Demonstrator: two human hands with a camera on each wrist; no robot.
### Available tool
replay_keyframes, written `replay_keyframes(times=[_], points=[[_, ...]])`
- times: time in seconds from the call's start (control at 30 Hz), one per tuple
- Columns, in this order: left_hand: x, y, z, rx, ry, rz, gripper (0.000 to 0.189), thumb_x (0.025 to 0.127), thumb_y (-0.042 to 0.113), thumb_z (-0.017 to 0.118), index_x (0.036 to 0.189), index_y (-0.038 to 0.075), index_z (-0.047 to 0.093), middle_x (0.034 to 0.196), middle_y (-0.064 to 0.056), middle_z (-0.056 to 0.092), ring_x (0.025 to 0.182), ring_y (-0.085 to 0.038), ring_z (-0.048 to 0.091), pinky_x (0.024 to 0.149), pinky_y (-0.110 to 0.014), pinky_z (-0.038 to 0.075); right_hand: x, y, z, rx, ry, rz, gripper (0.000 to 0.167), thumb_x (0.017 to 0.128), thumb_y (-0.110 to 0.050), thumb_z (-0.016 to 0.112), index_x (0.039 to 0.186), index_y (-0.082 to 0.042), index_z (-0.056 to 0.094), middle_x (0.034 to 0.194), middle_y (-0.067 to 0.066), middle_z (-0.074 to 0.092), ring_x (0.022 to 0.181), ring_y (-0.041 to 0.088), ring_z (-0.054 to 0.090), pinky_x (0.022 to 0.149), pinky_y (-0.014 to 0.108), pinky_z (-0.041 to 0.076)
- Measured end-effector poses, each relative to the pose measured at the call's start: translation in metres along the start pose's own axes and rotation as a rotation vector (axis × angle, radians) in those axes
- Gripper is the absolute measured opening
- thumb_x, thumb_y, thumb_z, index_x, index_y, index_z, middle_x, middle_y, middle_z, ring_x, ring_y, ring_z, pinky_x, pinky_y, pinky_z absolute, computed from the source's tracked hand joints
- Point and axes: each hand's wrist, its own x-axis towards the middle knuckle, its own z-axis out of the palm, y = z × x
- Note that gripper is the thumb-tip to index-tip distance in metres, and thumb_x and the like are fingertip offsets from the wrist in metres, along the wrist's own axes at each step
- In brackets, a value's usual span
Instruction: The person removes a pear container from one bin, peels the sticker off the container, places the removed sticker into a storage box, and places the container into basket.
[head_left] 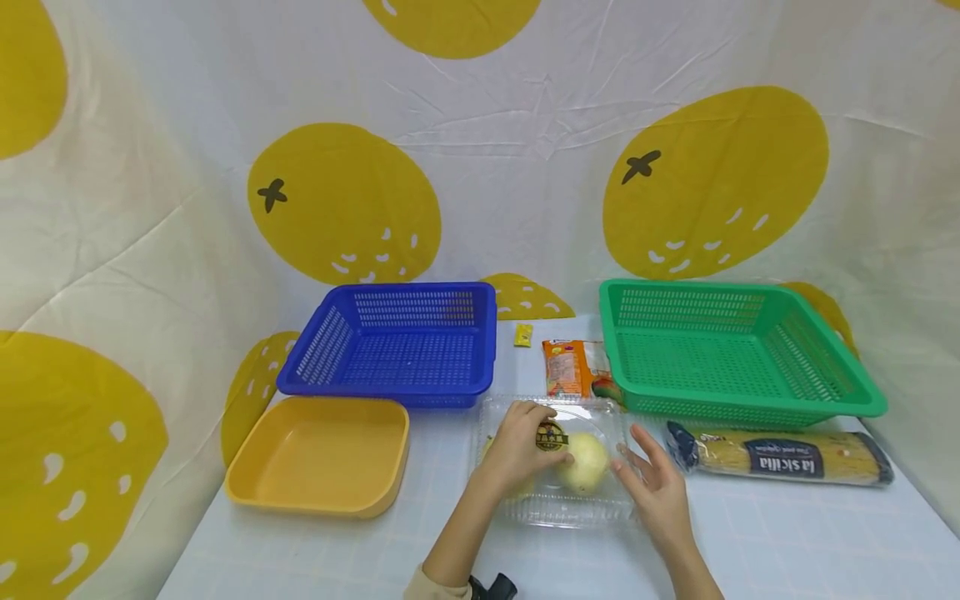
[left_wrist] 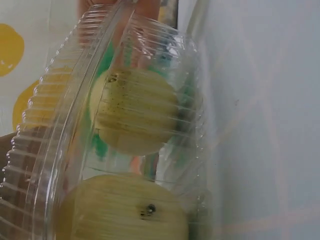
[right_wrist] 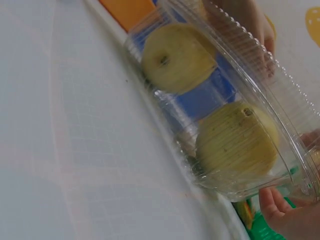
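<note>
A clear plastic clamshell box [head_left: 555, 510] lies on the table between the hands, its ribbed lid down over the base. Inside sit two round, pale yellow-green fruits; one fruit [head_left: 586, 463] shows fully in the head view, the other mostly behind the left hand. Both appear side by side in the wrist views, the nearer fruit [right_wrist: 237, 140] with a dark stem end. My left hand [head_left: 517, 446] rests on top of the lid, fingers near its black-and-gold label [head_left: 552, 435]. At the box's right edge is my right hand [head_left: 660, 492], thumb and fingers spread, fingertips right at the rim.
Behind stand a blue basket [head_left: 487, 367] on the left and a green basket [head_left: 750, 400] on the right. A yellow-orange tub [head_left: 315, 500] sits at left. An orange packet [head_left: 566, 367] and small yellow sachet [head_left: 523, 335] lie between the baskets. Bagged spaghetti [head_left: 787, 457] lies at right.
</note>
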Motion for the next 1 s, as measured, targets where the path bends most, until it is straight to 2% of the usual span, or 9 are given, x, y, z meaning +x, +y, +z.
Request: replay_keyframes(times=[0.13,0.23,0.3,0.37,0.47,0.63,0.73,0.87,1.0], points=[[0.007,-0.005,-0.003,-0.02,-0.017,0.002,0.029,0.077,0.018,0.077,0.101,0.004,0.067,0.096,-0.003,0.064,0.094,-0.017,0.056,0.084,-0.026,0.048,0.001,0.0,0.001,0.007,0.0,0.001,0.057,0.087,0.005,0.061,0.138,0.009,0.035,0.141,0.027,0.032,0.105,-0.004,0.056,0.084,0.013,0.048],[0.011,-0.007,-0.003,-0.001,0.006,0.02,0.015,0.079,0.004,0.072,0.094,0.003,0.069,0.088,-0.003,0.065,0.086,-0.017,0.058,0.078,-0.025,0.049,0.002,0.0,0.002,0.007,-0.003,-0.003,0.057,0.087,0.005,0.06,0.138,0.009,0.035,0.141,0.027,0.032,0.105,-0.003,0.056,0.084,0.014,0.048],[0.014,-0.008,-0.002,0.023,0.017,0.025,0.013,0.08,-0.001,0.068,0.092,0.003,0.07,0.085,-0.004,0.066,0.084,-0.018,0.06,0.078,-0.025,0.05,0.002,-0.001,0.002,0.005,-0.004,-0.006,0.057,0.087,0.005,0.06,0.138,0.009,0.035,0.141,0.027,0.032,0.105,-0.004,0.056,0.084,0.014,0.048],[0.017,-0.007,-0.002,0.058,0.021,0.021,0.013,0.08,-0.004,0.064,0.09,0.002,0.07,0.084,-0.005,0.067,0.082,-0.019,0.061,0.077,-0.026,0.05,0.002,-0.001,0.002,0.005,-0.004,-0.005,0.057,0.087,0.005,0.061,0.138,0.009,0.035,0.141,0.027,0.032,0.105,-0.004,0.056,0.084,0.014,0.048],[0.022,-0.004,-0.002,0.127,-0.01,-0.008,0.014,0.081,-0.004,0.061,0.089,0.003,0.069,0.083,-0.006,0.067,0.082,-0.021,0.062,0.077,-0.026,0.051,0.002,-0.001,0.002,0.005,-0.006,-0.002,0.058,0.087,0.004,0.06,0.138,0.009,0.034,0.142,0.027,0.032,0.105,-0.004,0.055,0.083,0.013,0.048],[0.026,0.001,0.001,0.265,-0.075,-0.039,0.018,0.076,0.001,0.068,0.091,0.006,0.06,0.077,-0.006,0.06,0.073,-0.021,0.058,0.063,-0.028,0.05,0.001,0.001,0.001,-0.004,-0.008,0.002,0.058,0.088,0.004,0.06,0.139,0.009,0.034,0.142,0.025,0.032,0.105,-0.004,0.055,0.083,0.013,0.048],[0.024,0.002,0.004,0.317,-0.06,-0.024,0.027,0.073,0.002,0.071,0.091,0.009,0.053,0.075,-0.006,0.058,0.068,-0.02,0.055,0.058,-0.03,0.048,0.001,0.001,0.001,-0.012,-0.002,0.0,0.058,0.088,0.003,0.061,0.139,0.009,0.034,0.14,0.019,0.036,0.106,-0.004,0.055,0.083,0.014,0.049],[0.022,0.002,0.007,0.33,-0.031,0.006,0.031,0.07,-0.003,0.068,0.09,0.01,0.049,0.073,-0.004,0.054,0.068,-0.02,0.053,0.057,-0.03,0.048,0.0,0.002,0.0,-0.015,0.007,-0.008,0.058,0.088,0.003,0.061,0.138,0.01,0.034,0.137,0.011,0.039,0.105,-0.003,0.056,0.081,0.015,0.05],[0.02,0.002,0.009,0.336,-0.015,0.022,0.031,0.069,-0.006,0.066,0.089,0.01,0.048,0.073,-0.003,0.053,0.07,-0.02,0.053,0.059,-0.03,0.049,-0.001,0.002,0.0,-0.007,0.004,-0.01,0.058,0.088,0.004,0.06,0.139,0.01,0.033,0.138,0.016,0.036,0.105,-0.004,0.055,0.081,0.015,0.05]])
